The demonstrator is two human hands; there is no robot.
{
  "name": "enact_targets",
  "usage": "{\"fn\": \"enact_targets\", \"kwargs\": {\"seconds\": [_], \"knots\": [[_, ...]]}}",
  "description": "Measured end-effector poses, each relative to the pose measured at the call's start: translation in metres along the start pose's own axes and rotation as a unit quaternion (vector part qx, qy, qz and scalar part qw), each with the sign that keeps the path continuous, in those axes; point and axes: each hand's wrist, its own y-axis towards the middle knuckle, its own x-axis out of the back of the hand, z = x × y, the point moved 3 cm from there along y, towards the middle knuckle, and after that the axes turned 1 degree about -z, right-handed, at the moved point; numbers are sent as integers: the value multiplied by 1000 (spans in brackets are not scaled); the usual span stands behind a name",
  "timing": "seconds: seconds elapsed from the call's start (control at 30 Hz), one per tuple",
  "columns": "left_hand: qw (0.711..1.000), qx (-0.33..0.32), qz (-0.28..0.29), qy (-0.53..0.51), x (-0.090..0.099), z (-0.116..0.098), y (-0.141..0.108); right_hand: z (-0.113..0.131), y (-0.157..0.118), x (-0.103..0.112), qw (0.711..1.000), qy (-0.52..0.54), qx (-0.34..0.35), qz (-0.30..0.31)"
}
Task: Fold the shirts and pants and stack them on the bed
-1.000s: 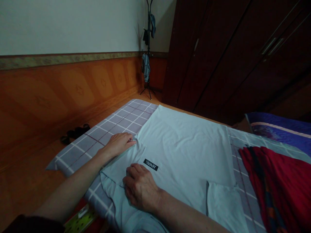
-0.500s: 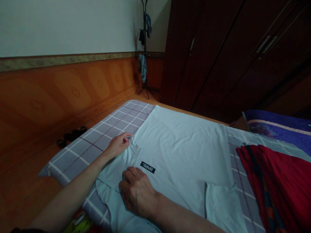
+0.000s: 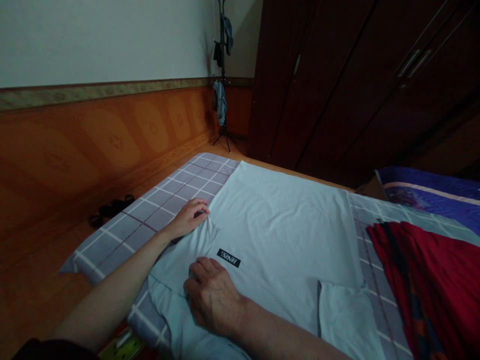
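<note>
A pale blue-white T-shirt point(image 3: 285, 220) lies spread on the bed, a small black label point(image 3: 228, 258) on its chest. My left hand point(image 3: 191, 216) is at the shirt's left edge, by the sleeve, its fingertips and thumb meeting at the cloth, which puckers there. Nearer to me, my right hand point(image 3: 213, 295) rests on the upper part of the shirt below the label. Its fingers are curled into the fabric, and their tips are hidden. The other sleeve point(image 3: 347, 310) lies folded over at the lower right.
Grey checked bedding point(image 3: 165, 200) lies under the shirt. Red and dark clothing point(image 3: 442, 280) is heaped on the right, with a purple-blue item point(image 3: 435, 190) behind. A coat stand point(image 3: 222, 65) and dark wardrobe point(image 3: 318, 85) stand beyond. Dark shoes point(image 3: 112, 207) sit on the left floor.
My left hand has shifted slightly up and to the right along the shirt's edge, and its fingers have straightened a little. My right hand stays in place.
</note>
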Motion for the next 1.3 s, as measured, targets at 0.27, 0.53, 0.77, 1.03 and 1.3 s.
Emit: {"fn": "enact_targets", "kwargs": {"seconds": [0.27, 0.53, 0.77, 1.03, 1.3], "knots": [[992, -63, 93, 59, 8, -1, 8, 0, 0, 0, 1000, 6, -6, 3], [988, -68, 74, 116, 3, -10, 24, 4, -1, 4, 1000, 6, 18, 12], [975, -58, 104, 185, -22, -14, 8, 7, -1, 5, 998, -17, 65, 18], [973, -18, 93, 212, -28, -4, 9, 8, 1, 4, 997, -12, 65, 36], [973, -72, 88, 199, -14, -39, -5, 6, -6, 83, 998, -53, 7, 41]]}}
